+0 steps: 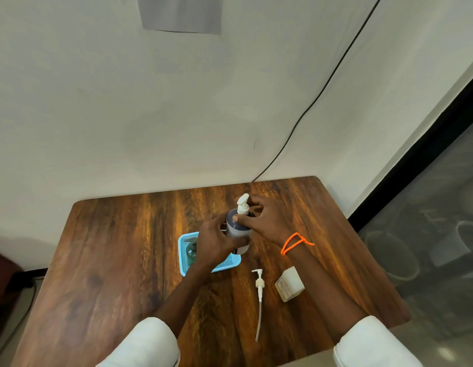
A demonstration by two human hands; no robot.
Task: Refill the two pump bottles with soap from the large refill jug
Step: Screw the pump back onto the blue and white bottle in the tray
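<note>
A grey pump bottle (238,230) with a white pump head (242,203) stands upright at the middle of the wooden table (119,260). My left hand (217,241) grips the bottle's body from the left. My right hand (264,219) curls its fingers round the collar of the pump head, thumb on the bottle's shoulder. A second bottle (191,250), clear and without a pump, stands in a light blue tray (227,264) behind my left hand. Its loose white pump with a long tube (259,300) lies on the table nearer to me. No refill jug is in view.
A small cream box (289,284) lies on the table under my right forearm. A black cable (322,91) runs down the wall to the table's back edge. The table's right edge borders a glass panel (428,234). An orange bracelet (295,242) hangs on my right wrist.
</note>
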